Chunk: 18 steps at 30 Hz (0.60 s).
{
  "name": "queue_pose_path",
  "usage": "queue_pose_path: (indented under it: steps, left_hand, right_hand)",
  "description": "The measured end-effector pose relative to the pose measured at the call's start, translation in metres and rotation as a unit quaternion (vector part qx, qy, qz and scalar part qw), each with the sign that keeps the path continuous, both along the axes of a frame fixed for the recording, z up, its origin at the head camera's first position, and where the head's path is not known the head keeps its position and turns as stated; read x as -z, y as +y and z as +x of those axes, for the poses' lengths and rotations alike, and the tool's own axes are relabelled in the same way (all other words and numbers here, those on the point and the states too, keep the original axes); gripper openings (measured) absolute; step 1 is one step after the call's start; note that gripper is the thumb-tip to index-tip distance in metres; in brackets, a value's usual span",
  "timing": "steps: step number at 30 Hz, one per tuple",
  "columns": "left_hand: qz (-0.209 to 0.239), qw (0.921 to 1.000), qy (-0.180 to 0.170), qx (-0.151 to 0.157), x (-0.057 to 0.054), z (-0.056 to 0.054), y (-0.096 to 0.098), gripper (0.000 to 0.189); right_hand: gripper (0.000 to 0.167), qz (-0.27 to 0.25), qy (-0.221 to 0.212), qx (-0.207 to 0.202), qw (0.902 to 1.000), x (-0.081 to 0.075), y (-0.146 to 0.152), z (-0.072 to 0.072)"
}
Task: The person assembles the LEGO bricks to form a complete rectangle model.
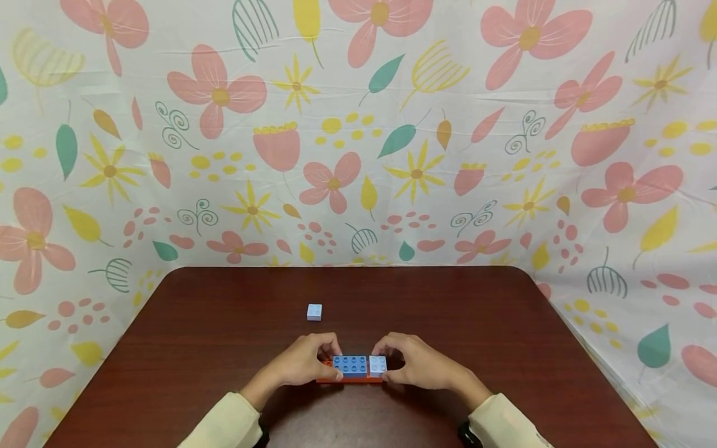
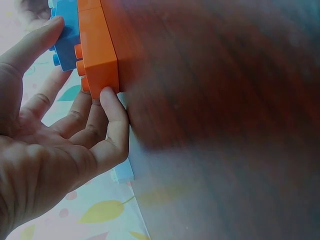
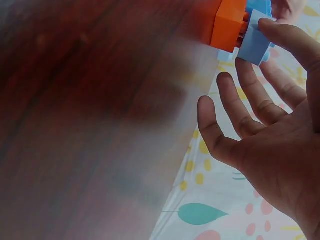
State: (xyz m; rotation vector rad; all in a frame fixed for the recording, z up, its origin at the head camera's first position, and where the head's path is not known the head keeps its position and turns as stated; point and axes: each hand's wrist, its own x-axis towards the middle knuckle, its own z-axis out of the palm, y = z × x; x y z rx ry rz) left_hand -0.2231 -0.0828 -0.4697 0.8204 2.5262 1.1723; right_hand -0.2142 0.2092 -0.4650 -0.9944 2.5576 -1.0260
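Note:
Low on the table, orange toy building bricks lie in a row, with a seam showing between them. A blue eight-stud brick sits on top of the row. My left hand holds this blue brick with the thumb at its near side, while its little finger touches the orange end. My right hand pinches a light blue four-stud brick between thumb and fingertips. That brick is over the orange row's right end, with orange studs showing beneath it. The right hand's other fingers are spread.
Another light blue four-stud brick lies farther back on the dark brown table, left of centre. Behind the table's far edge hangs a flower-patterned cloth, which also runs along both sides.

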Motion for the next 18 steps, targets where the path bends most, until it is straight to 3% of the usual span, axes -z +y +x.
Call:
queue_pose_path:
  steps: [18]
  left_hand:
    - [0.002, 1.0000, -0.004, 0.004, 0.0011, -0.0008, 0.0000, 0.029]
  right_hand:
    - [0.031, 0.010, 0.009, -0.005, 0.9999, -0.0011, -0.0030, -0.0012]
